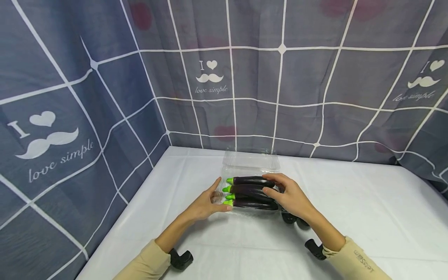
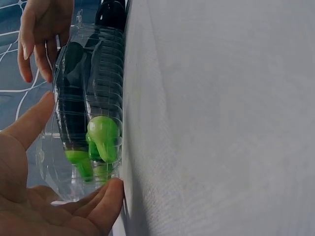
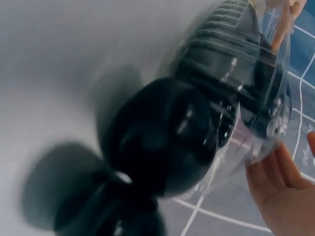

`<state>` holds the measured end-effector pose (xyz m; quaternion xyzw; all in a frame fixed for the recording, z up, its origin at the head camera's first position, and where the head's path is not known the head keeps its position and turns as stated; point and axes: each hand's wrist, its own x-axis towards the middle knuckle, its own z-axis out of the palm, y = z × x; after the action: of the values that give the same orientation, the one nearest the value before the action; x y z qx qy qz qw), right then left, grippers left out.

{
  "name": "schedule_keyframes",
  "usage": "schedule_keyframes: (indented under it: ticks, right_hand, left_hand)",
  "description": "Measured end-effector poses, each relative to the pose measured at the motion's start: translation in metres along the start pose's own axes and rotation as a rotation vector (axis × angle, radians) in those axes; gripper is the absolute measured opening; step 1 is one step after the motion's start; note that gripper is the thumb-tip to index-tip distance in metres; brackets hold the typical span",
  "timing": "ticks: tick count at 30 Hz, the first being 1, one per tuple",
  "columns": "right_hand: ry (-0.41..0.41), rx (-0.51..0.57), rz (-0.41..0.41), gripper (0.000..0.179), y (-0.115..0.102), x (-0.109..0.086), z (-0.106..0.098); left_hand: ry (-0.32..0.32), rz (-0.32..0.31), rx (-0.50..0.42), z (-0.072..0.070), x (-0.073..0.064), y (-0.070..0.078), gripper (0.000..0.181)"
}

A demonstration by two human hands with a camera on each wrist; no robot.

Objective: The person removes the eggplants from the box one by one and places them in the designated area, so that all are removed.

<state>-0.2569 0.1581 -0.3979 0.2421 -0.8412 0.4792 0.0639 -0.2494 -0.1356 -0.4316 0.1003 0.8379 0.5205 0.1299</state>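
Several dark purple eggplants (image 1: 253, 190) with bright green stems lie side by side in a clear plastic clamshell box (image 1: 252, 213), its lid (image 1: 250, 160) raised at the back. At the box's left end, my left hand (image 1: 206, 204) holds it, thumb along the near side and fingers round the end. In the left wrist view, the fingertips (image 2: 114, 189) reach down by the tabletop. My right hand (image 1: 288, 194) is over the right end of the eggplants, fingers loosely bent; whether it touches them is unclear. Glossy dark rounded ends (image 3: 162, 132) show outside the box, partly hidden by my right arm.
The box stands on a white-covered table (image 1: 350, 210). A grey-blue curtain (image 1: 252, 77) with white lines hangs behind and to the left. Black wrist mounts (image 1: 181, 259) are worn at both sleeves.
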Motion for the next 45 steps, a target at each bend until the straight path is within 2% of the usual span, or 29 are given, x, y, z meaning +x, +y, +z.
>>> schedule_keyframes:
  ticks: [7,17,24,32,45]
  right_hand:
    - [-0.022,-0.067,-0.048,0.038,-0.005,0.011,0.009]
    - [-0.119,-0.103,-0.070,0.040,-0.005,0.019,0.019]
    - [-0.126,-0.134,-0.114,0.039,-0.004,0.025,0.022]
    - [-0.186,-0.085,-0.088,0.042,0.002,0.028,0.027]
    - [-0.227,-0.121,-0.087,0.044,0.008,0.026,0.029]
  left_hand:
    - [0.007,-0.005,-0.007,0.001,0.001,0.000,0.108]
    - [0.004,-0.006,-0.006,0.001,0.002,0.000,0.108]
    - [0.004,-0.011,-0.005,0.001,0.002,-0.001,0.109]
    - [0.004,-0.016,-0.004,0.001,0.002,0.000,0.109]
    - [0.002,0.005,-0.031,0.001,0.000,0.001,0.107]
